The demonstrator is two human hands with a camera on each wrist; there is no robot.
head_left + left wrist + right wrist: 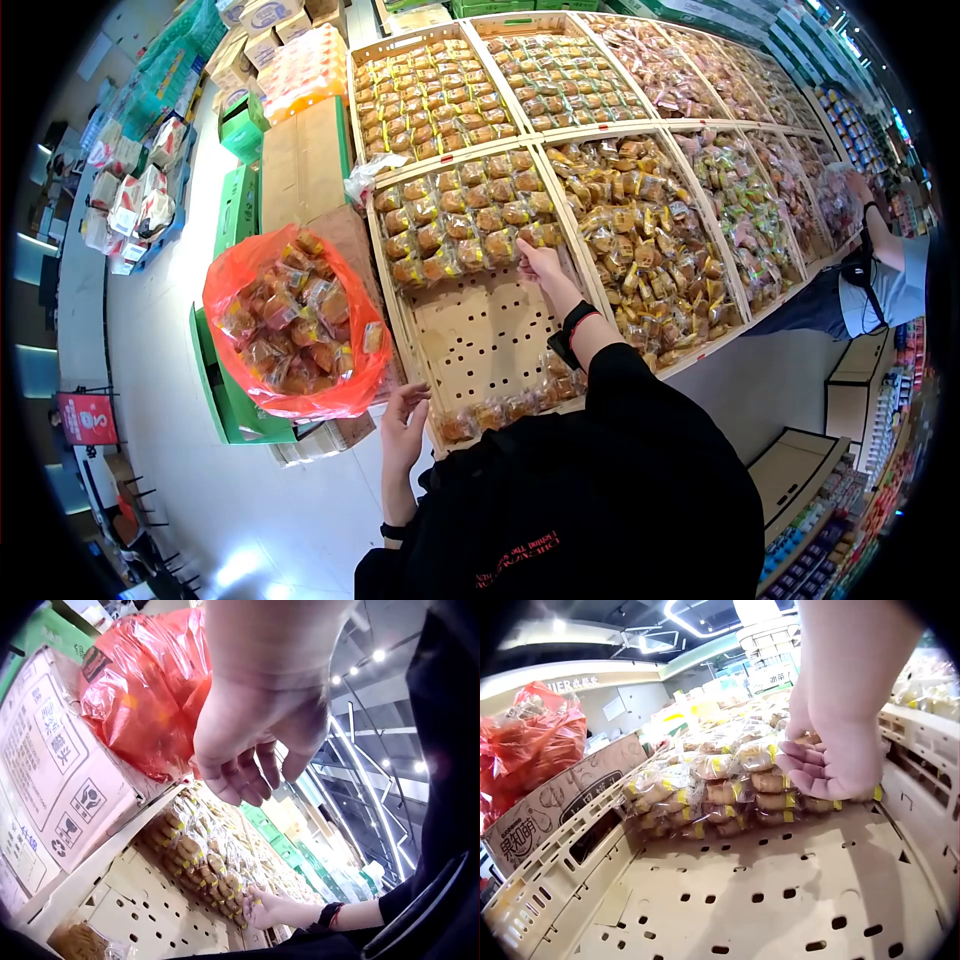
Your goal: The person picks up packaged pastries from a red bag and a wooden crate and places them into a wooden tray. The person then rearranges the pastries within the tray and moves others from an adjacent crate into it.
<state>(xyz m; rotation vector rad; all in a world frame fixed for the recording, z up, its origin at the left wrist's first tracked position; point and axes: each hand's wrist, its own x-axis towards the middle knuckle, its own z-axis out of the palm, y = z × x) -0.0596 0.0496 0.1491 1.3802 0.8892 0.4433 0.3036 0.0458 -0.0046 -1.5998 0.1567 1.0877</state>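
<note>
My right hand (541,265) is at the front right end of stacked, plastic-wrapped buns (465,215) in a beige slotted crate (470,335). In the right wrist view its fingers curl round a wrapped bun (808,739) on top of the stack; the hand partly hides it. My left hand (404,425) hangs over the crate's near left corner, fingers loosely bent and holding nothing. Beside it, on the left, an open red plastic bag (372,395) is full of wrapped buns (300,310). Another row of wrapped buns (500,408) lies along the crate's near edge.
More crates of wrapped snacks (640,240) adjoin on the right and behind. Cardboard boxes (305,165) and green cartons (236,205) stand to the left. Another person's arm (880,235) reaches into the far right crates.
</note>
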